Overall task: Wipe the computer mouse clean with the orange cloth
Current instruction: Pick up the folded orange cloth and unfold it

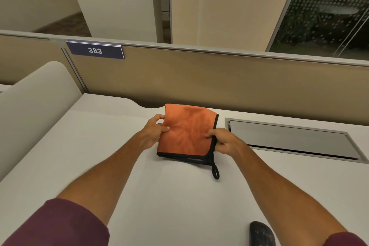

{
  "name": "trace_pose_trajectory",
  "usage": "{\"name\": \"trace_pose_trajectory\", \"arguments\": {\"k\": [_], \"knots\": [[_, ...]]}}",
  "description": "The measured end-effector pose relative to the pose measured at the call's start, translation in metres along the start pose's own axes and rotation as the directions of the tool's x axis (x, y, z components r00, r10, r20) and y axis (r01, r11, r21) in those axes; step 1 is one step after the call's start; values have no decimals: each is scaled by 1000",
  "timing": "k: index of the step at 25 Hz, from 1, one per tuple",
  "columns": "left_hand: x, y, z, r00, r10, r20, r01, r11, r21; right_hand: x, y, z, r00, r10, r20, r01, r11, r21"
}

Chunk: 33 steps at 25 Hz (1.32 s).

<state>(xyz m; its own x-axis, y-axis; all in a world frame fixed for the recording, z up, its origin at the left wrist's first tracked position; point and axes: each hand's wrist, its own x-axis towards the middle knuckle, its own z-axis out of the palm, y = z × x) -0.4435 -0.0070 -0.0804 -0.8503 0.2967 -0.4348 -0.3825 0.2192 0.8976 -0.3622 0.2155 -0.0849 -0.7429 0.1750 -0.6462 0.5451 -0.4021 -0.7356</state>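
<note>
Two hands [154,131] [222,140] gripping orange cloth [186,132], mouse [261,234] nearer

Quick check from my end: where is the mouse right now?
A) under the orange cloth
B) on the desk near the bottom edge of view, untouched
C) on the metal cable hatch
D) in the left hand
B: the mouse lies on the desk by the right forearm, while both the left hand and right hand hold the folded orange cloth farther away.

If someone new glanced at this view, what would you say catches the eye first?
The orange cloth, folded and held at its sides by the left hand and right hand above the white desk. Next, the blue 383 sign on the partition behind, and the dark mouse at the near edge by the right forearm.
</note>
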Motion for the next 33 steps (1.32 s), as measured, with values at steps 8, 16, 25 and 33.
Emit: {"name": "trace_pose_trajectory", "arguments": {"k": [8,16,25,33], "knots": [[-62,10,-4,980,159,122,-142,980,-140,-57,1,-33,947,-238,215,215,968,127],[-108,18,10,933,354,66,-343,929,-135,-119,12,-47,890,-414,193,451,865,-222],[-157,18,27,967,136,215,-156,985,78,-174,29,-53,827,-545,140,562,793,-236],[-191,13,46,935,79,345,-105,993,56,-198,71,-65,779,-618,111,570,621,-538]]}}
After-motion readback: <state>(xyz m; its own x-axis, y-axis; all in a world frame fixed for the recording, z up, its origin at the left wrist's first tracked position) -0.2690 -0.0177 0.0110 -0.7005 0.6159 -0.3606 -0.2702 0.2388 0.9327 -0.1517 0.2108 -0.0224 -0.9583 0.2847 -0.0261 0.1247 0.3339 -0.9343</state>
